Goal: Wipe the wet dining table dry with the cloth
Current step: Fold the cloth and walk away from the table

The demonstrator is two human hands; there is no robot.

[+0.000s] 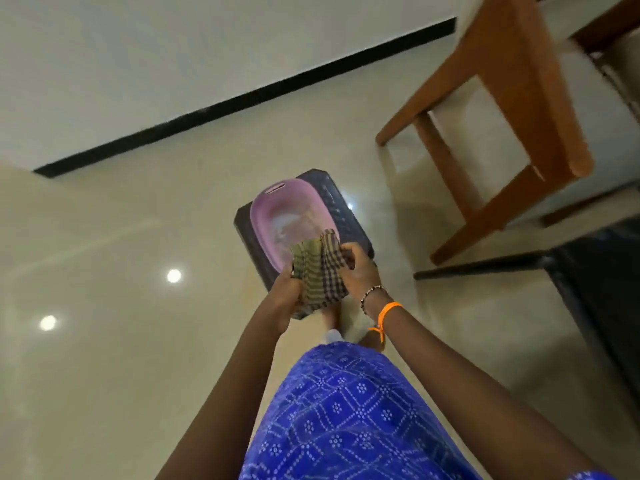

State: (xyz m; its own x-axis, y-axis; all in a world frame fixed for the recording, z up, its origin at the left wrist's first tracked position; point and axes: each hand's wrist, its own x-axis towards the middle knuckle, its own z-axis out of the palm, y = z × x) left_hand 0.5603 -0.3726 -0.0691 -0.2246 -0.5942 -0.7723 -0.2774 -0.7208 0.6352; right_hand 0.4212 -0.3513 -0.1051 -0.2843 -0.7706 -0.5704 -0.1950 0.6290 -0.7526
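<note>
Glossy floor tiles (121, 306) surround a pink basin (277, 216); left hand (285, 299) and right hand (356, 268) grip the checked cloth (317, 271) above it, seemingly catching drips.

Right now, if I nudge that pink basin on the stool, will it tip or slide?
The pink basin looks like thin plastic, so probably light and easy to slide. It overhangs the dark stool, so it may tip. It seems to hold water, which could slosh.

The cloth (317, 271) is a checked fabric in olive-green and dark brown. It is bunched and creased, held in the air above the near edge of a pink basin. The dining table (609, 271) shows only as a dark edge at far right.
</note>
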